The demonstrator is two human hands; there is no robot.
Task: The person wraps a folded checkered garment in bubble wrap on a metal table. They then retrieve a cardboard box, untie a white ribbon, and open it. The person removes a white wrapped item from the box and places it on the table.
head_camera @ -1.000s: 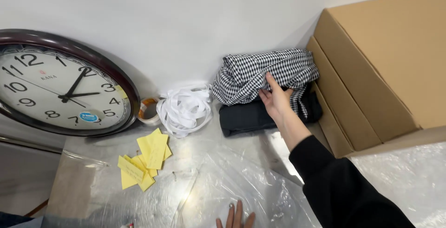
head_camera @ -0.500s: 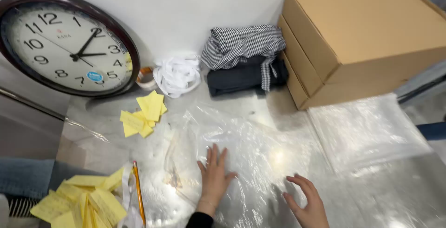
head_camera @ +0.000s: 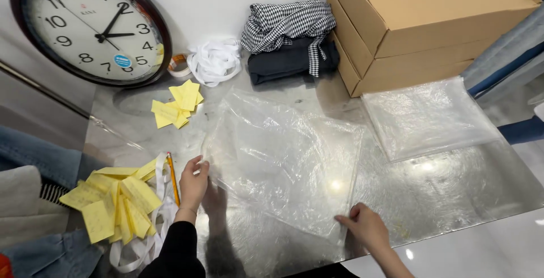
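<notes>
A large clear plastic bag (head_camera: 283, 153) lies spread on the shiny metal table (head_camera: 453, 193). My left hand (head_camera: 194, 183) pinches the bag's left edge between thumb and fingers. My right hand (head_camera: 365, 226) presses down on the bag's near right corner. Behind the bag sit folded clothes: a black-and-white checked garment (head_camera: 286, 23) on top of a dark one (head_camera: 289, 62).
A round wall clock (head_camera: 90, 26) leans at the back left. White ribbon (head_camera: 214, 60), a tape roll (head_camera: 178, 64), yellow paper slips (head_camera: 175, 103) and a bigger yellow pile (head_camera: 110, 201) with a pencil (head_camera: 173, 179) lie left. Cardboard boxes (head_camera: 419, 23) and a bag stack (head_camera: 428, 116) stand right.
My right hand left the checked garment and came down to the table. Both hands moved apart onto the clear bag's edges, and the view shifted toward the table.
</notes>
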